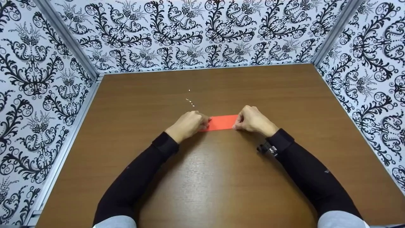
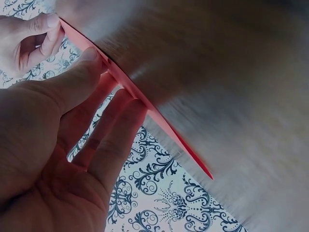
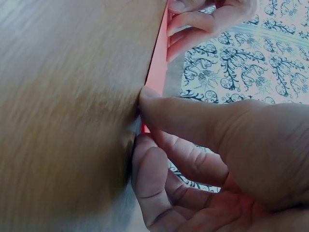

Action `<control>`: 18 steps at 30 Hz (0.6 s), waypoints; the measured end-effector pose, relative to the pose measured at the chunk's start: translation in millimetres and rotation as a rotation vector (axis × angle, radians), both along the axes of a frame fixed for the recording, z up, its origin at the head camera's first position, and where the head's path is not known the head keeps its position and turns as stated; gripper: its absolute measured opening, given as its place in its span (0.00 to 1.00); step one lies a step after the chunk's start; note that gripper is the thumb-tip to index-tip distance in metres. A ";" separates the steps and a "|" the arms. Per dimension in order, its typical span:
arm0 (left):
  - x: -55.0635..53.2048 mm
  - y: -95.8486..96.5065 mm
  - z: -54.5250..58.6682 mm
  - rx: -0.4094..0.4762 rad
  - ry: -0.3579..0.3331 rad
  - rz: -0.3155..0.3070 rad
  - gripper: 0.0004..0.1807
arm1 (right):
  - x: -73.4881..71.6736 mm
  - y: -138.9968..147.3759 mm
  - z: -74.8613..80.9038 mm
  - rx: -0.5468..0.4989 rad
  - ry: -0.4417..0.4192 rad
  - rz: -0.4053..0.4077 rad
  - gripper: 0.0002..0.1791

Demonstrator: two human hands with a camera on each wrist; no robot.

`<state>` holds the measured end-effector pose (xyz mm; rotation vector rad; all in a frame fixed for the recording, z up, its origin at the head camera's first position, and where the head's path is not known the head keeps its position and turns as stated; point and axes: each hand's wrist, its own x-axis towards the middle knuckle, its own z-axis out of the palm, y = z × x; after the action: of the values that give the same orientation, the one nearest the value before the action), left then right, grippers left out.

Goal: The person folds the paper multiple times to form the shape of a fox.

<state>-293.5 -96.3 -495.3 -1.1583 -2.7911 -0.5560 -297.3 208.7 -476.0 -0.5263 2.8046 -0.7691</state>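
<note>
A flat red-orange strip, which looks like folded paper (image 1: 223, 123), lies between the two hands over the table. My left hand (image 1: 190, 124) holds it near its left end, which is hidden under that hand in the head view. In the left wrist view the left thumb (image 2: 88, 54) is on one face of the strip (image 2: 159, 116) and the fingers are behind it; the end sticks out past them. At the other end, my right hand (image 1: 253, 120) pinches the strip between thumb and fingers. The right wrist view shows the right thumb (image 3: 159, 104) on the strip's edge (image 3: 155, 77).
Several tiny white specks (image 1: 190, 102) lie on the brown wooden table (image 1: 202, 177), beyond the left hand. Black-and-white patterned panels (image 1: 190, 31) with grey metal posts (image 1: 69, 38) stand at the back and both sides. A black strap with a small device (image 1: 268, 148) sits at the right wrist.
</note>
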 end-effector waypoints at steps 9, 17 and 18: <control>0.8 1.3 2.5 0.007 -0.008 -0.008 0.04 | 2.3 -5.3 5.8 -0.041 0.038 -0.027 0.06; 0.9 3.7 5.2 -0.015 -0.032 0.016 0.03 | 7.1 -25.0 11.2 -0.051 0.086 -0.020 0.04; 0.9 3.9 5.0 -0.017 -0.031 0.020 0.03 | 7.5 -27.4 10.6 -0.049 0.089 -0.014 0.04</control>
<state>-292.7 -92.4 -490.2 -1.1339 -2.8357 -0.5541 -289.8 181.3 -465.4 -0.5625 2.8798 -0.8398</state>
